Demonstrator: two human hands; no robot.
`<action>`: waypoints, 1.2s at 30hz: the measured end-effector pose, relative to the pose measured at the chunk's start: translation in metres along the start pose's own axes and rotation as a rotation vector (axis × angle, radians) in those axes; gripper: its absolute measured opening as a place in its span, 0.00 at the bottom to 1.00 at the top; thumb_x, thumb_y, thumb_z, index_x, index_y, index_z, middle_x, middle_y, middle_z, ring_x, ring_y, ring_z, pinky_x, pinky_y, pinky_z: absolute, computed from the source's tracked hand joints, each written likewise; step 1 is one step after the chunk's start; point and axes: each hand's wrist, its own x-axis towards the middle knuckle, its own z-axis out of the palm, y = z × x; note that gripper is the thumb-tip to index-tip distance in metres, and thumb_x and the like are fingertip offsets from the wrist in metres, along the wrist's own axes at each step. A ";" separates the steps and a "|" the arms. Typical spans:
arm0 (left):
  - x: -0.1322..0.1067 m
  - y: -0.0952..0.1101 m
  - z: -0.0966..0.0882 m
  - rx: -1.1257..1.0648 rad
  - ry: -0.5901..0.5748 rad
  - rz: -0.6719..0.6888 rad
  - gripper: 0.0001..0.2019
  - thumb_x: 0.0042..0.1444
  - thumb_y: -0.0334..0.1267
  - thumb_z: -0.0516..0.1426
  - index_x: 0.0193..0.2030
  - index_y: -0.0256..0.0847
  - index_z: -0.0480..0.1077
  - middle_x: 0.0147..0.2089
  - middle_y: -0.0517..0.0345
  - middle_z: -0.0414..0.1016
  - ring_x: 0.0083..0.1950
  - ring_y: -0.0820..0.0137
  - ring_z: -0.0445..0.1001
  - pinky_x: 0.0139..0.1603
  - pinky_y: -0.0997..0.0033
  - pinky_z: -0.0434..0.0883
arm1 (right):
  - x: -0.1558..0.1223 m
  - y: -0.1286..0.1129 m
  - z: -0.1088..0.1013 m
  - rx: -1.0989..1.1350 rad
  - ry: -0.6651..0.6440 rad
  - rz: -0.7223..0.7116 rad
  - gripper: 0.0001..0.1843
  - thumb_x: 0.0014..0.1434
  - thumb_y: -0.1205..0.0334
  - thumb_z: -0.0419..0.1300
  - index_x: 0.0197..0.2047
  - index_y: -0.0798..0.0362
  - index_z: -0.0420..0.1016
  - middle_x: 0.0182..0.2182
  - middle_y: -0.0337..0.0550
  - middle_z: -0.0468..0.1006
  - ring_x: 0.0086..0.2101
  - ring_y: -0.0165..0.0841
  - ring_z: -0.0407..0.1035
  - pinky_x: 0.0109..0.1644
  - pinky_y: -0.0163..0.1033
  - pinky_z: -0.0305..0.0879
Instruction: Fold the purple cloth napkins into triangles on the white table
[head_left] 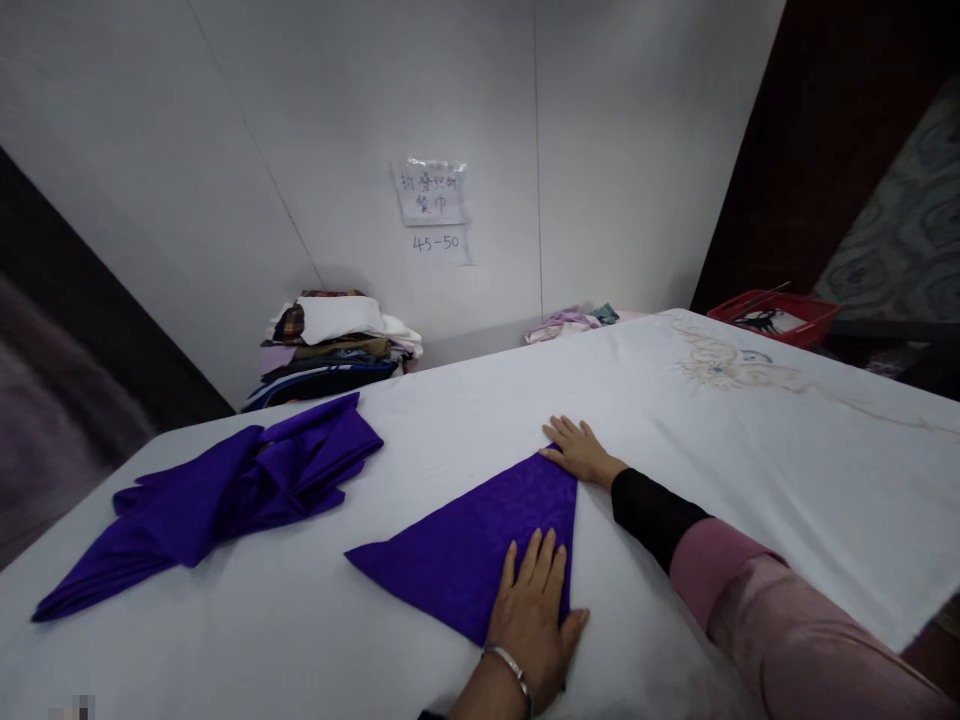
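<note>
A purple cloth napkin with a faint woven pattern lies on the white-covered table, folded into a triangle whose long point faces left. My left hand, a bracelet at its wrist, rests flat on the near right part of the napkin with its fingers stretched out. At the far corner, my right hand lies palm down with spread fingers touching the napkin's tip. Neither hand grips anything. To the left sits a loose, rumpled heap of purple cloth.
A white tablecloth covers the table, with beige embroidery at the far right. Stacked folded clothes and a lilac cloth bundle stand by the wall. A red basket is at the right; handwritten paper signs hang on the wall.
</note>
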 end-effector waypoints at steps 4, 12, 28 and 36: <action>-0.001 0.002 -0.001 -0.010 -0.009 0.001 0.32 0.60 0.53 0.45 0.67 0.41 0.46 0.69 0.53 0.40 0.69 0.58 0.39 0.66 0.44 0.43 | 0.018 0.010 0.000 -0.023 -0.005 0.004 0.32 0.61 0.42 0.44 0.63 0.49 0.55 0.64 0.50 0.50 0.63 0.45 0.40 0.62 0.58 0.35; -0.005 0.010 -0.010 -0.087 -0.002 -0.005 0.31 0.60 0.52 0.45 0.66 0.41 0.46 0.69 0.53 0.42 0.69 0.61 0.37 0.67 0.46 0.40 | 0.043 0.023 0.002 -0.058 -0.012 0.041 0.29 0.62 0.44 0.44 0.63 0.46 0.55 0.65 0.47 0.49 0.63 0.45 0.40 0.61 0.59 0.36; -0.008 0.015 -0.004 -0.176 0.081 0.018 0.31 0.62 0.52 0.40 0.66 0.34 0.47 0.69 0.47 0.45 0.69 0.63 0.36 0.66 0.51 0.33 | 0.050 0.016 -0.021 -0.157 0.103 0.052 0.24 0.64 0.60 0.39 0.58 0.52 0.64 0.61 0.57 0.56 0.62 0.50 0.43 0.57 0.66 0.43; -0.004 0.014 -0.001 -0.228 0.088 0.018 0.35 0.60 0.57 0.42 0.67 0.36 0.42 0.68 0.45 0.47 0.69 0.60 0.37 0.65 0.48 0.36 | -0.075 -0.072 0.020 -0.020 -0.048 -0.477 0.30 0.63 0.45 0.42 0.66 0.44 0.47 0.65 0.45 0.48 0.63 0.43 0.40 0.61 0.61 0.40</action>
